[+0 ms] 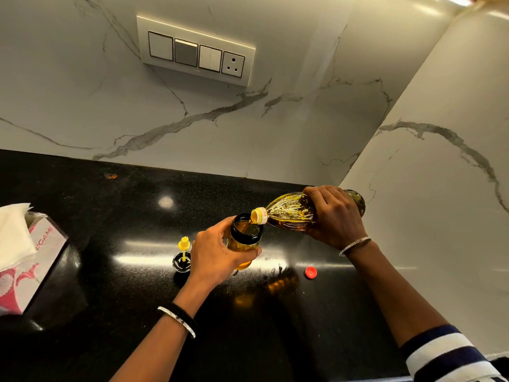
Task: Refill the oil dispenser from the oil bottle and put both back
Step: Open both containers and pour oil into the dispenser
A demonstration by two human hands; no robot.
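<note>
Pouring underway. Right hand (334,216) grips the bottle (292,212), tipped nearly flat so its mouth sits over the dispenser (245,238). Left hand (217,255) wraps the dispenser, lifted off the desk (110,244), likely to meet the stream. Brush lid (182,257) left, red cap (310,272) right, both within reach for closing.

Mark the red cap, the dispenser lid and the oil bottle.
red cap (310,272), head view, its top.
dispenser lid (181,264), head view, black base.
oil bottle (292,213), head view, ribbed shoulder.
</note>
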